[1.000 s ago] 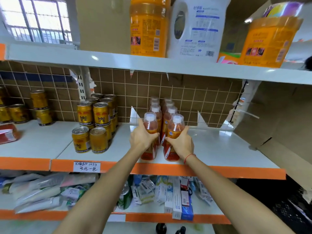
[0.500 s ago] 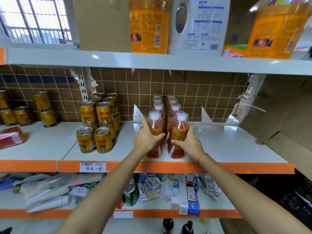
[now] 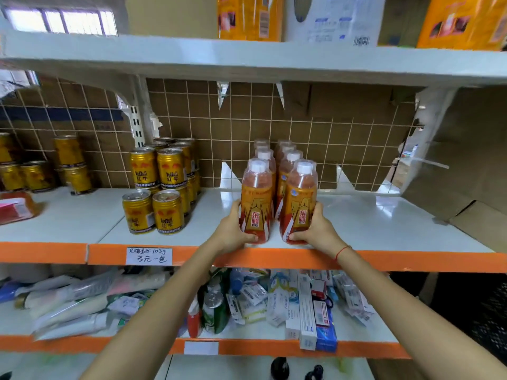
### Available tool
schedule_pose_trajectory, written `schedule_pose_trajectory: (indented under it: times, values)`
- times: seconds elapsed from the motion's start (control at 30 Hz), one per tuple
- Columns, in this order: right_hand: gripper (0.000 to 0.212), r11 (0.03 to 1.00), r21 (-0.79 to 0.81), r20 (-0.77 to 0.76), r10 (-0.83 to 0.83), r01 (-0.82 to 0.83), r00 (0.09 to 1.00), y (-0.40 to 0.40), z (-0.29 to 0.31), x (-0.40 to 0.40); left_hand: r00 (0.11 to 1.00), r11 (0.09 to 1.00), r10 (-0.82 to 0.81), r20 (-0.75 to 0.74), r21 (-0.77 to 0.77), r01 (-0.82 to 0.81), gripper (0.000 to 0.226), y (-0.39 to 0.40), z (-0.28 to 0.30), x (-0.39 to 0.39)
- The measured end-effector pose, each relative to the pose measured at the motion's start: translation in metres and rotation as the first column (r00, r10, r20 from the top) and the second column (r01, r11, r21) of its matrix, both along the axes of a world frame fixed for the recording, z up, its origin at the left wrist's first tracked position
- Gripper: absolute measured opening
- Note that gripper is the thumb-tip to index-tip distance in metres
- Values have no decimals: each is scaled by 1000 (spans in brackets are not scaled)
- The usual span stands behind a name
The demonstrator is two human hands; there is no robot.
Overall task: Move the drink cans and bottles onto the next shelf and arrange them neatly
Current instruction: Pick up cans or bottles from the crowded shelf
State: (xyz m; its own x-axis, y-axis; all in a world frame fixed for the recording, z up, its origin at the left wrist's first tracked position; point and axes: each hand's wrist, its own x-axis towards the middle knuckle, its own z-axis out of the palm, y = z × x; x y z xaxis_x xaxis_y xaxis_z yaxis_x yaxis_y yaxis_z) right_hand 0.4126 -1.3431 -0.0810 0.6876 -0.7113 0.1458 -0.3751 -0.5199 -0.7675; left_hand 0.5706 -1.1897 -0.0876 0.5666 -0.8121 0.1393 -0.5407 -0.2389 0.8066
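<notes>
Two rows of orange drink bottles with white caps stand on the white shelf [image 3: 370, 229], running back toward the grid wall. My left hand [image 3: 233, 231] grips the base of the front left bottle [image 3: 256, 198]. My right hand [image 3: 315, 231] grips the base of the front right bottle [image 3: 299, 201]. Both front bottles stand upright near the orange front edge. To their left, gold Red Bull cans [image 3: 164, 193] are stacked two high in rows. More gold cans [image 3: 68, 163] sit on the neighbouring shelf section at far left.
The upper shelf [image 3: 247, 58] carries orange tubs and a white jug close overhead. A handwritten price label [image 3: 149, 255] hangs on the orange edge. The lower shelf [image 3: 274, 348] holds toothpaste boxes, tubes and a green can. Cardboard [image 3: 472, 165] closes off the right side.
Both hands have slid down from the bottles' upper bodies to their bases. The two front bottles now stand closer to the shelf's front edge.
</notes>
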Motion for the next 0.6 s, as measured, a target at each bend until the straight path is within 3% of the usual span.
schedule_pose_trajectory:
  times: [0.3,0.6]
  values:
    - [84,991,-132,-12,-39,37,999,-1,-5,4,995,999,11,100,-31,-7,99,-4,-4,9]
    - [79,988,-137,-2,-71,70,998,4,-6,15,995,999,6,95,-54,-1,96,-15,-1,3]
